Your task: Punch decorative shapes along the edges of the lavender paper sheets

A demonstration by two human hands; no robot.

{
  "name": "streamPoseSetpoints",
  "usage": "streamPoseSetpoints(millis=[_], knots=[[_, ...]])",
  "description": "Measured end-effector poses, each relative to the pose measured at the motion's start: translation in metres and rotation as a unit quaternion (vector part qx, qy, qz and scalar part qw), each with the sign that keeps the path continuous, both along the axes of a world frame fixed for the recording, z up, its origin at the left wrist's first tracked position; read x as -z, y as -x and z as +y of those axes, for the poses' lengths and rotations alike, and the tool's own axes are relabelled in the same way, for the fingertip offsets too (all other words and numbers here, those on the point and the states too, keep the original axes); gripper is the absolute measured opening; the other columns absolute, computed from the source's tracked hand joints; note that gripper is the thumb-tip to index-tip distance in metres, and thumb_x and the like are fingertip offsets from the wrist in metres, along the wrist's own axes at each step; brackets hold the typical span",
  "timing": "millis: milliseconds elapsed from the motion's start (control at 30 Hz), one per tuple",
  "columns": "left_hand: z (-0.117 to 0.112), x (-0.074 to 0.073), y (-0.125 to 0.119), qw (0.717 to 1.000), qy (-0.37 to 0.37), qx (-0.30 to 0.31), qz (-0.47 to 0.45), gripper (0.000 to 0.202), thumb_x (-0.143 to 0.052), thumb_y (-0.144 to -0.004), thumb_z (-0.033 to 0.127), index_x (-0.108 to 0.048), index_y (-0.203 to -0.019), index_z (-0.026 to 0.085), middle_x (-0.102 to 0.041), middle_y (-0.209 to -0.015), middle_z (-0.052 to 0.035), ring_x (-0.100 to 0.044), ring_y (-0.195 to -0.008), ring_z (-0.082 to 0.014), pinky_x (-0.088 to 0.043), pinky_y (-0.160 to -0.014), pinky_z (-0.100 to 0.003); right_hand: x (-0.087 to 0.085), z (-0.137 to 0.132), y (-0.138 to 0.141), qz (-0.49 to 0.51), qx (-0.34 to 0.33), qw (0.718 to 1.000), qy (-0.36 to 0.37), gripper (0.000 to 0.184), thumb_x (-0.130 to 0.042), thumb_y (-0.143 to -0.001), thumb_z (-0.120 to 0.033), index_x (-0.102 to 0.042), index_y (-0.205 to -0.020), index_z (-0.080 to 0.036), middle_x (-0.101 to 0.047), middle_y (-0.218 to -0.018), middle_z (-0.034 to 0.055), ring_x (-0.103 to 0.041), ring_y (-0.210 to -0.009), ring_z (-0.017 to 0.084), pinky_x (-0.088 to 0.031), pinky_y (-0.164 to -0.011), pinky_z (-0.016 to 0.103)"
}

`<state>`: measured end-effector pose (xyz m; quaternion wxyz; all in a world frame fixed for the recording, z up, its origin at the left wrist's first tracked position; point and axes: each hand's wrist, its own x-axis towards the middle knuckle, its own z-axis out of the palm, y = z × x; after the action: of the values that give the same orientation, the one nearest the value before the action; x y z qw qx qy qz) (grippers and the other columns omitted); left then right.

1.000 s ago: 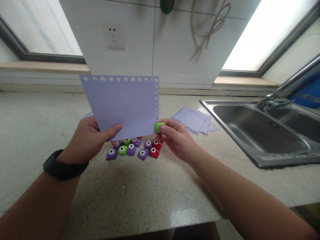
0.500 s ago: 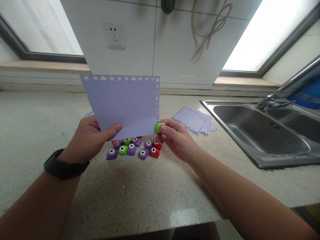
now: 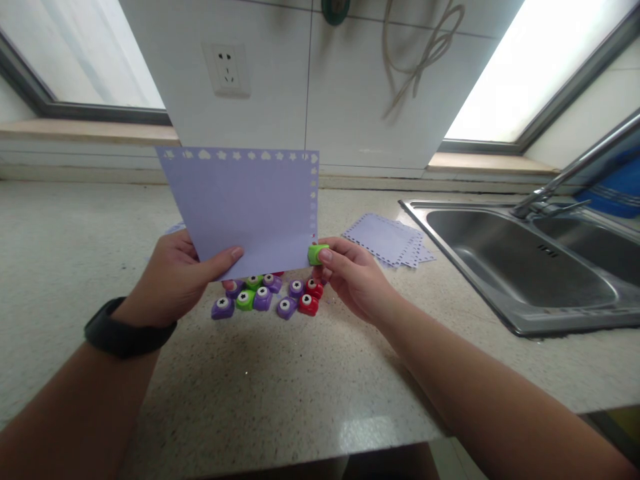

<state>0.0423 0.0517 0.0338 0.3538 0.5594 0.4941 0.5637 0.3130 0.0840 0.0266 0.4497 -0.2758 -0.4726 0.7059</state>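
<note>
My left hand (image 3: 187,270) grips a lavender sheet of paper (image 3: 245,207) by its lower left part, thumb on the near face. Small shaped holes run along the sheet's top edge and down its right edge. Between thumb and fingers, my right hand (image 3: 353,273) holds a green craft punch (image 3: 317,254), set on the sheet's right edge near the lower corner. Below the sheet, several more punches lie on the counter, among them a purple punch (image 3: 223,307), a green punch (image 3: 245,300) and a red punch (image 3: 309,305). The sheet hides part of that group.
Several punched lavender sheets (image 3: 383,239) lie stacked on the speckled counter (image 3: 280,393), right of my right hand. Farther right is a steel sink (image 3: 510,260) with a faucet (image 3: 537,200). A tiled wall with a socket (image 3: 227,69) and a hanging cable (image 3: 425,60) stands behind.
The sheet's upper left corner has shifted slightly left and up along with my left hand. The green punch stays at the right edge, in my right hand.
</note>
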Motion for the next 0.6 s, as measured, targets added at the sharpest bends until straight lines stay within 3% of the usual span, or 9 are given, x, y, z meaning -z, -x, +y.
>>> streamPoseSetpoints(millis=[167,600], knots=[[-0.0009,-0.0010,-0.0017,1.000,0.013,0.009,-0.013,0.018,-0.088,-0.081,0.029,-0.081,-0.097,0.023,-0.083,-0.086,-0.0001,-0.070,-0.059,-0.0145,-0.063,-0.056,-0.025,-0.0003,0.0027,-0.0021,-0.004,0.010,1.000,-0.010,0.026,-0.085,-0.078,-0.040,-0.075,-0.094,-0.021,-0.066,-0.083,-0.0003,-0.059,-0.070,0.013,-0.048,-0.066,0.030],[-0.0032,-0.0064,-0.0053,1.000,0.012,-0.013,0.000,0.017,-0.089,-0.078,0.029,-0.079,-0.089,0.022,-0.082,-0.082,-0.0013,-0.071,-0.060,-0.0158,-0.063,-0.057,-0.026,-0.0010,0.0040,-0.0034,-0.011,0.016,1.000,-0.012,0.027,-0.086,-0.077,-0.041,-0.075,-0.092,-0.022,-0.066,-0.082,-0.0006,-0.060,-0.070,0.014,-0.047,-0.065,0.031]])
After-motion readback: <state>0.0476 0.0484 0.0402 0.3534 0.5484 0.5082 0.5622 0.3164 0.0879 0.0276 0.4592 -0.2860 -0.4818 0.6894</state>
